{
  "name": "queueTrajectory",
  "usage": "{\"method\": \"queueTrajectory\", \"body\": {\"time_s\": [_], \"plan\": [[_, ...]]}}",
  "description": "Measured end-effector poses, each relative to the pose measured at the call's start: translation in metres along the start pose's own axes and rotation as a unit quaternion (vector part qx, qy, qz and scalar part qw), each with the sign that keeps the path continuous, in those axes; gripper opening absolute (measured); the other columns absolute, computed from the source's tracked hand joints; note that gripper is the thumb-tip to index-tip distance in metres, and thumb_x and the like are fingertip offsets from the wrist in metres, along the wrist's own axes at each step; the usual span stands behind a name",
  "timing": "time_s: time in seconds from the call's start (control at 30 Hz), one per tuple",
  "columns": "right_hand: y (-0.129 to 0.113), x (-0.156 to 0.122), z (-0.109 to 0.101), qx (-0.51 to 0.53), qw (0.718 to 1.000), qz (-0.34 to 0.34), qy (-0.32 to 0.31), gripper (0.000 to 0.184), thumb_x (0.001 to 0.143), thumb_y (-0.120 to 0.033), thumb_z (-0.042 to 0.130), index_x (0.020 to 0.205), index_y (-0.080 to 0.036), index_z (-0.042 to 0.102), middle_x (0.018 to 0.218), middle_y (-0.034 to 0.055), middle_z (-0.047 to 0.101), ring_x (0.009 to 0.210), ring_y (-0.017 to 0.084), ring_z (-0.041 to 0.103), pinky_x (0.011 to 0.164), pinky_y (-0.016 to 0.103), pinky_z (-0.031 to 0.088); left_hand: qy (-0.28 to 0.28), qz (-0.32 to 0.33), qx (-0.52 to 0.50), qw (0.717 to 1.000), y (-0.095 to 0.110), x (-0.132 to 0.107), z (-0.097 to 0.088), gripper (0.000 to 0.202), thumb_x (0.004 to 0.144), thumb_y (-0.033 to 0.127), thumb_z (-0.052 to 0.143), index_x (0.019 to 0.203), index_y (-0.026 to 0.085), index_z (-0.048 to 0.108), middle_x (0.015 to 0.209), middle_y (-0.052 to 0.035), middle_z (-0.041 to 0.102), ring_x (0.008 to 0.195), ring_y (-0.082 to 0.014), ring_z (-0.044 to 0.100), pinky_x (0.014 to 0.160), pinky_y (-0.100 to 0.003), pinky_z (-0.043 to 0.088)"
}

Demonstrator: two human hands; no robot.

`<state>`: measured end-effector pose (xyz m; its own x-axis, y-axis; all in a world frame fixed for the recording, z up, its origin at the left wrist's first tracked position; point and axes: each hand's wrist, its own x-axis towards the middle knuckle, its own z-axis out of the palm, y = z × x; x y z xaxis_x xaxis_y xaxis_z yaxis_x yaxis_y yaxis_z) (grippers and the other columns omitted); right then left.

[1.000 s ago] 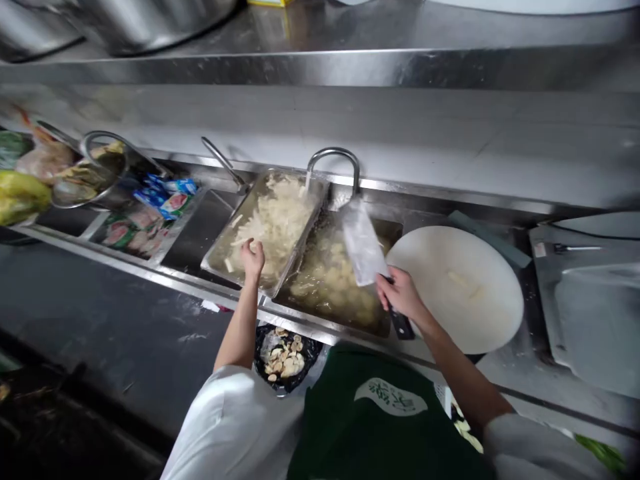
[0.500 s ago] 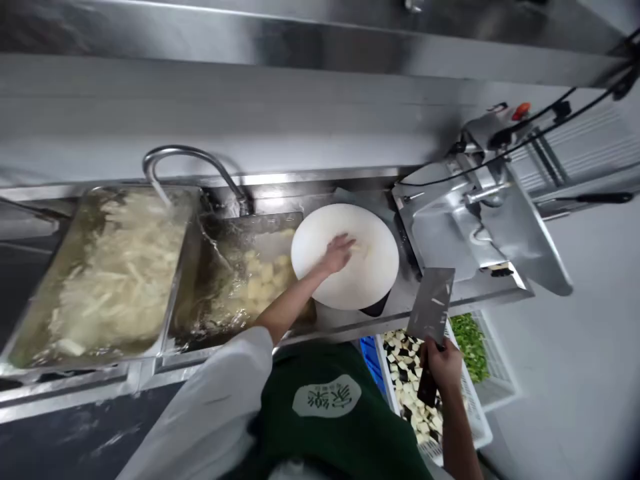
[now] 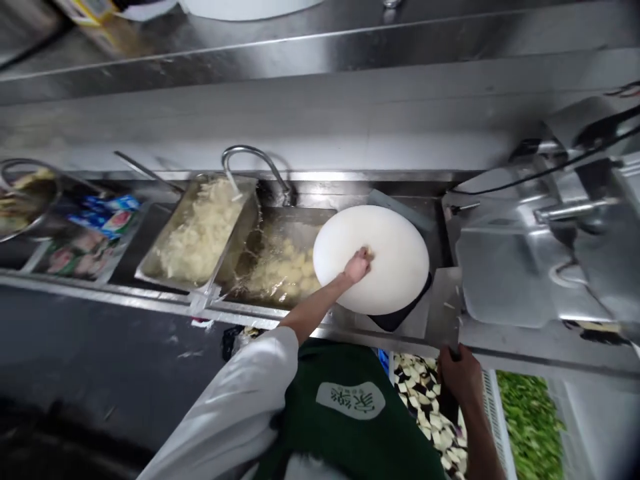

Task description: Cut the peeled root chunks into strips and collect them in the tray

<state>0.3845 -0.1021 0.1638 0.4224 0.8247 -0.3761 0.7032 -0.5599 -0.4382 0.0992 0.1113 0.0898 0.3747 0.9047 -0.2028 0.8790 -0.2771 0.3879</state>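
Note:
My left hand (image 3: 357,265) rests on the round white cutting board (image 3: 395,280), its fingers curled over a small pale piece of food that I cannot make out. My right hand (image 3: 460,377) is wrapped round the dark handle of a cleaver (image 3: 443,308). The cleaver's broad steel blade points up and away, lying by the counter edge just right of the board. The board sits over the right end of a steel sink.
A metal tray of pale cut strips (image 3: 200,230) lies under a running tap (image 3: 250,160), beside a sink of pale chunks in water (image 3: 283,270). Right stands a steel slicing machine (image 3: 540,260). Below the counter are crates of diced eggplant (image 3: 425,407) and chopped greens (image 3: 530,420). Packets (image 3: 95,220) lie far left.
The view swung back left. My left hand went from spread flat on the board to curled over a small piece. The cleaver in my right hand moved up to the counter edge.

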Motion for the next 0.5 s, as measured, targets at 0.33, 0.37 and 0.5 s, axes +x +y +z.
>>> {"method": "queueTrajectory", "body": {"time_s": [0.33, 0.37, 0.5], "plan": [[-0.051, 0.055, 0.023, -0.270, 0.939, -0.211, -0.038, 0.030, 0.098, -0.032, 0.044, 0.096, -0.016, 0.070, 0.071, 0.0091, 0.068, 0.063, 0.021, 0.060, 0.062, 0.029, 0.035, 0.024, -0.209, -0.050, 0.976, -0.015, -0.040, -0.024, 0.030, 0.088, 0.012, 0.056, 0.116, 0.017, 0.065, 0.120, -0.0152, 0.057, 0.102, -0.0252, 0.065, 0.084, -0.034, 0.054], [-0.053, 0.054, 0.027, -0.281, 0.934, -0.216, -0.040, 0.030, 0.099, -0.031, 0.044, 0.096, -0.015, 0.070, 0.071, 0.0097, 0.068, 0.064, 0.022, 0.062, 0.062, 0.030, 0.036, 0.051, -0.228, -0.087, 0.968, -0.019, -0.044, -0.026, 0.027, 0.085, 0.012, 0.061, 0.111, 0.017, 0.066, 0.116, -0.0146, 0.059, 0.096, -0.0239, 0.066, 0.082, -0.033, 0.053], [-0.059, 0.042, 0.043, -0.296, 0.930, -0.215, -0.033, 0.033, 0.099, -0.033, 0.043, 0.100, -0.014, 0.070, 0.070, 0.0112, 0.069, 0.067, 0.025, 0.067, 0.063, 0.032, 0.042, 0.224, -0.285, -0.246, 0.899, -0.053, -0.077, -0.048, 0.018, 0.075, 0.008, 0.070, 0.090, 0.017, 0.067, 0.094, -0.0082, 0.066, 0.075, -0.0150, 0.062, 0.072, -0.027, 0.049]]}}
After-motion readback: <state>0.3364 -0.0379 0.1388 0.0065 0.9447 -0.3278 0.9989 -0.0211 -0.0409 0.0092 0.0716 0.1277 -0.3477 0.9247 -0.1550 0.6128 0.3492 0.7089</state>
